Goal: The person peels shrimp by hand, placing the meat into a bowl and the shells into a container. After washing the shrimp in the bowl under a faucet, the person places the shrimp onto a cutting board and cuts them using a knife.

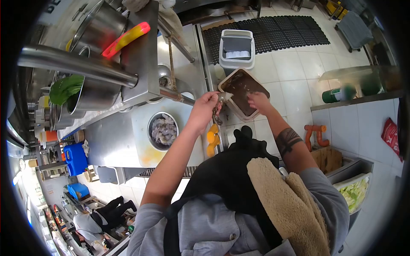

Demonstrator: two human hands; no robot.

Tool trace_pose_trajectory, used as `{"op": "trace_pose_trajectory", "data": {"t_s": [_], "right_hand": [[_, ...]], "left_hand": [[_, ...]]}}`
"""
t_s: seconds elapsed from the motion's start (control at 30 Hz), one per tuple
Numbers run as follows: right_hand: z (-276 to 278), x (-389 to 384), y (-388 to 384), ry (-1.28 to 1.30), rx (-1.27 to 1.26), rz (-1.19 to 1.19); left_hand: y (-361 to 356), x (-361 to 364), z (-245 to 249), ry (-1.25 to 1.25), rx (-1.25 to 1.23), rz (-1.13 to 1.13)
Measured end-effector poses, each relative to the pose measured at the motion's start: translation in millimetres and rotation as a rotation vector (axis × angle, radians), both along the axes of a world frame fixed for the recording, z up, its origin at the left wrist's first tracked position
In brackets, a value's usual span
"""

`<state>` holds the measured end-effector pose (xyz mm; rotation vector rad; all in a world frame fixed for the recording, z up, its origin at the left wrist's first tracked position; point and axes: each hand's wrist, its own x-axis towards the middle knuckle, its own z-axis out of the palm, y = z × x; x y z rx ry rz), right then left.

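Observation:
Near the counter edge, my left hand (pixel 203 112) is closed on a raw shrimp (pixel 223 99), with a dark, shell-like strip hanging below the fingers. My right hand (pixel 259 103) reaches over a brown rectangular bin (pixel 243 90); its fingers are bent together, and whatever they may hold is too small to make out. A metal bowl (pixel 150 135) of greyish shrimp (pixel 164 129) stands on a white cutting board (pixel 143 115) left of my left forearm. Yellow-orange objects (pixel 212 141) sit by the counter edge below my left hand.
A steel shelf (pixel 143 55) overhangs the counter, with pots and a red-yellow handle (pixel 128 39) on it. A white-rimmed bin (pixel 236 64) stands beyond the brown one, next to a black floor mat (pixel 273 33). Another person (pixel 96 222) bends over at lower left.

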<state>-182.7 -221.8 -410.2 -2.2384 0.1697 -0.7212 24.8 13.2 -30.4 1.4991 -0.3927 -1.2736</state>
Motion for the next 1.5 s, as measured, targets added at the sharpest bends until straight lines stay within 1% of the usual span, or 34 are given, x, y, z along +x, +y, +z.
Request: {"op": "trace_pose_trajectory", "data": {"t_s": [0.03,0.07,0.1,0.13,0.17,0.2,0.23,0.27,0.3,0.33,0.4,0.43,0.5,0.53,0.57,0.6,0.63,0.67,0.7,0.73,0.83,0.9,0.97,1.0,1.03,1.1,1.13,1.2,1.27,1.33,1.37,1.4,1.43,1.5], "right_hand": [[68,14,10,0.177,0.390,0.008],[152,31,22,0.294,0.900,-0.073],[246,50,37,0.361,1.293,-0.255],[282,54,45,0.305,1.314,-0.120],[307,57,54,0.251,1.330,0.017],[331,58,65,0.257,1.323,0.019],[354,58,78,0.220,1.243,0.140],[368,59,90,0.182,1.163,0.256],[376,60,100,0.184,1.160,0.251],[383,62,108,0.203,1.111,0.172],[382,60,114,0.240,0.986,0.012],[378,59,116,0.239,0.983,0.007],[371,57,123,0.199,1.058,-0.104],[366,58,125,0.199,1.058,-0.105],[360,59,127,0.104,0.916,-0.135],[356,59,129,0.011,0.774,-0.163],[355,60,131,0.012,0.776,-0.166],[354,62,134,-0.035,0.691,-0.208],[353,63,136,-0.082,0.604,-0.248],[351,63,137,-0.081,0.604,-0.252],[349,66,144,-0.057,0.617,-0.298],[349,69,148,-0.040,0.757,-0.327],[341,72,148,-0.043,0.828,-0.314],[334,74,147,-0.047,0.897,-0.307],[328,76,143,-0.046,0.898,-0.304],[324,79,135,-0.005,0.752,-0.342],[326,79,135,-0.006,0.752,-0.337],[334,77,134,-0.046,1.154,-0.221],[343,74,132,-0.035,1.203,-0.216],[344,72,127,-0.027,1.254,-0.211],[343,70,120,-0.005,1.288,-0.174],[341,68,115,0.015,1.321,-0.141],[339,68,114,0.009,1.321,-0.147],[331,68,113,0.050,1.312,-0.197]], "left_hand": [[4,1,2,0.002,0.000,0.004],[6,2,6,0.131,0.008,0.061],[7,2,10,0.261,0.013,0.116],[8,2,16,0.262,0.004,0.117],[9,2,22,0.332,0.002,0.110],[10,2,25,0.402,0.001,0.103],[10,5,22,0.405,-0.005,0.105],[10,8,16,0.502,-0.021,0.071],[10,8,13,0.599,-0.036,0.032],[9,7,14,0.603,-0.039,0.025],[5,3,22,0.572,0.068,0.013],[4,-2,27,0.573,0.066,0.008],[3,-23,37,0.329,0.108,0.026],[1,-32,39,0.219,0.139,0.053],[2,-38,34,0.219,0.139,0.052],[5,-43,24,-0.014,0.091,0.028],[7,-45,15,-0.246,0.043,0.001],[8,-46,6,-0.244,0.044,-0.004],[7,-46,2,-0.461,0.008,0.019],[7,-47,-1,-0.677,-0.030,0.044],[7,-48,6,-0.680,0.012,0.059],[7,-47,7,-0.705,0.019,0.056],[8,-48,6,-0.731,0.024,0.055],[11,-50,4,-0.797,-0.012,0.053],[12,-52,2,-0.862,-0.048,0.051],[11,-56,-4,-0.870,-0.054,0.061],[11,-56,-6,-0.879,-0.061,0.071],[12,-49,-4,-0.863,-0.048,0.051],[15,-45,0,-0.842,-0.036,0.029],[20,-43,-1,-1.056,-0.171,-0.052],[23,-40,-4,-1.057,-0.172,-0.054],[26,-35,-7,-1.150,-0.161,-0.106],[27,-32,-9,-1.241,-0.152,-0.159],[29,-28,-12,-1.259,-0.138,-0.186]]}}
